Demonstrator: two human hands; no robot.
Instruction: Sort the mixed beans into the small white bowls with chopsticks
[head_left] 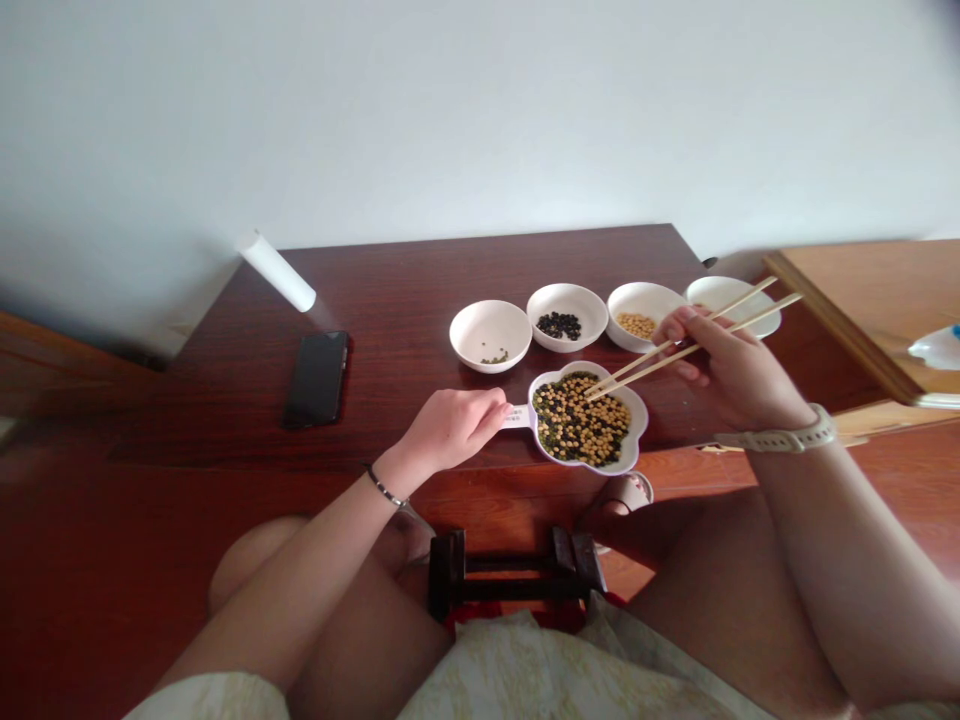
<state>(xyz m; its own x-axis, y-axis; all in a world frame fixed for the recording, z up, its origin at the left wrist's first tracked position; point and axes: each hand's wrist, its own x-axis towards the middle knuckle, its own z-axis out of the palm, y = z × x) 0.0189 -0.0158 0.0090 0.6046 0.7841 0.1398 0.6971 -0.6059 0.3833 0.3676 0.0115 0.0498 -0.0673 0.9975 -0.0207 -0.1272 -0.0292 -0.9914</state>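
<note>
My left hand [459, 428] is closed round the short handle of a flower-shaped white bowl with a purple rim [637, 440]. Mixed beans [581, 425], yellow, black and green, fill it. In my right hand [720, 365] is a pair of wooden chopsticks [645, 360], their tips touching or just over the mixed beans. Behind stands a row of white bowls: one with a few green beans [491, 335], one with black beans [568, 318], one with yellow beans [636, 325]. The rightmost white bowl [716, 292] is partly hidden by my right hand and the chopsticks.
A dark wooden table [405, 280] stands against a pale wall. On its left lie a black phone [316, 380] and a white cylinder [277, 272]. A lighter wooden surface [862, 300] adjoins at the right, with a partly seen plastic item [936, 347].
</note>
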